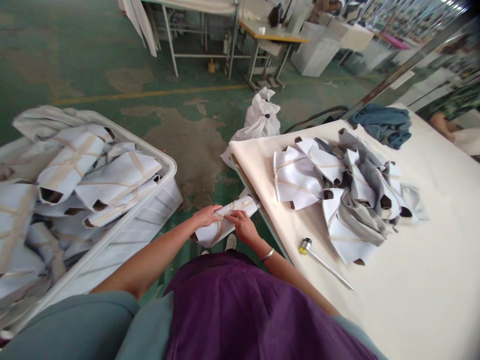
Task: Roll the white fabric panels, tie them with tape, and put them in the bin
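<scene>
Between the bin and the table I hold a white rolled bundle (pixel 211 235) with a beige strip tied round it. My left hand (pixel 207 216) is closed on its upper left side, with the fingertips near the strip. My right hand (pixel 244 227), a bangle on its wrist, pinches at the strip near the bundle's middle. The fingertips of both hands almost meet there. The bundle's right end reaches the table's edge. What exactly the right fingertips grip is too small to make out.
A white bin (pixel 165 185) full of similar tied bundles stands on the left. On the cream-covered table (pixel 423 280) at the right lie more bundles (pixel 300 175), a hammer (pixel 326 265) and blue cloth (pixel 386 125). A white sack (pixel 258 120) sits on the floor. Another person's arm (pixel 442 125) shows far right.
</scene>
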A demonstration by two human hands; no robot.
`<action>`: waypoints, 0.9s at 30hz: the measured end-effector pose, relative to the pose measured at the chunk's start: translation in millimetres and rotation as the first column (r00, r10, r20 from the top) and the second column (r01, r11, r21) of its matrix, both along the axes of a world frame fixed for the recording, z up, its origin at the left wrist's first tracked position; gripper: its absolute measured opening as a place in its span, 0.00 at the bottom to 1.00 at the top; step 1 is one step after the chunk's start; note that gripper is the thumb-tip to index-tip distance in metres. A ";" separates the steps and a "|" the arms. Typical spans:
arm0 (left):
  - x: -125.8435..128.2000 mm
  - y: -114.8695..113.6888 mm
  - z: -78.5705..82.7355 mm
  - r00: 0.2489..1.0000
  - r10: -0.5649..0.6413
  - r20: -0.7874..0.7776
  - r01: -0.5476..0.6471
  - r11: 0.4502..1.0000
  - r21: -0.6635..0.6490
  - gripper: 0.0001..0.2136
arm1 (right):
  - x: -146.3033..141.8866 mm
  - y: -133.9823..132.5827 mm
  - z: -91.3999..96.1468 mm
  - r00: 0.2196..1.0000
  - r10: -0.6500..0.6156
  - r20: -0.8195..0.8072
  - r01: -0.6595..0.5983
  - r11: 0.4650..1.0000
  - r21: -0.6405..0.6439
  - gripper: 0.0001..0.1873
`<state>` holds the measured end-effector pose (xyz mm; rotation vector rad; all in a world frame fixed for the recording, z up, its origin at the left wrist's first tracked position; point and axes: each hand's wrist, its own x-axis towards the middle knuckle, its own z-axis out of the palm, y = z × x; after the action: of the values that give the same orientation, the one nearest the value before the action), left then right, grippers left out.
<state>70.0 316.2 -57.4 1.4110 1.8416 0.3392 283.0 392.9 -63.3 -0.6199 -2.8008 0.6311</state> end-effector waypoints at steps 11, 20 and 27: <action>-26.7 -74.8 1.8 0.987 0.144 0.066 -0.140 0.988 -0.066 0.27 | 3.1 -5.8 5.0 0.998 -0.013 0.058 0.011 0.999 0.031 0.26; -15.7 -64.5 18.3 0.896 0.443 -0.011 -0.419 0.854 0.307 0.22 | -17.9 46.1 26.0 0.898 -0.411 -0.158 0.411 0.911 -0.034 0.23; 52.8 32.5 21.2 0.885 0.329 -0.330 -0.296 0.944 0.146 0.19 | -88.5 55.9 3.9 0.959 -0.275 0.069 0.264 0.954 0.138 0.22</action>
<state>122.8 348.7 -36.2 1.2934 2.3871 0.3533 194.5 448.8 -59.3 -1.0032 -2.7349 0.3762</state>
